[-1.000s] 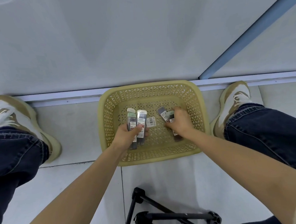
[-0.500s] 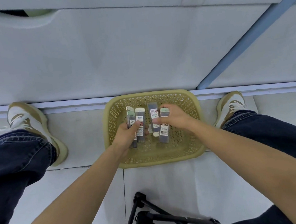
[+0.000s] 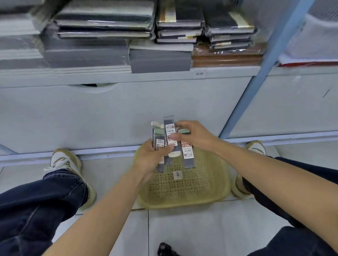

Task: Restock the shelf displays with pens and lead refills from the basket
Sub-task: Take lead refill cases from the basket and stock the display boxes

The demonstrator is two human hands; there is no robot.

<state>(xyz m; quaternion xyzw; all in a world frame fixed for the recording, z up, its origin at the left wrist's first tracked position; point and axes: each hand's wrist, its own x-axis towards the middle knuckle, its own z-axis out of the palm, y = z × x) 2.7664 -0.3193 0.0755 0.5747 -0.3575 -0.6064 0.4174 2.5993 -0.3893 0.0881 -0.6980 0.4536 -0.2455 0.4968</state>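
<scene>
A yellow perforated basket (image 3: pixel 218 192) sits on the floor between my feet, with one small barcode label (image 3: pixel 177 175) lying on its bottom. My left hand (image 3: pixel 148 159) grips lead refill packs (image 3: pixel 159 146), grey tubes with pale caps and red-and-white labels, held upright above the basket. My right hand (image 3: pixel 194 135) holds more refill packs (image 3: pixel 187 154) right beside them; its thumb presses the middle pack (image 3: pixel 169 127). The two hands and their packs are touching, raised in front of the white cabinet front.
Above the white cabinet front (image 3: pixel 123 111) a shelf holds stacks of wrapped notebooks (image 3: pixel 178 21) and grey pads (image 3: pixel 159 60). A blue upright post (image 3: pixel 269 60) divides the shelving at the right. A black tripod (image 3: pixel 169 255) stands by my knees.
Both hands have lifted the refill packs out of the basket and brought them together. My view has tilted up, so the shelf of notebooks now shows.
</scene>
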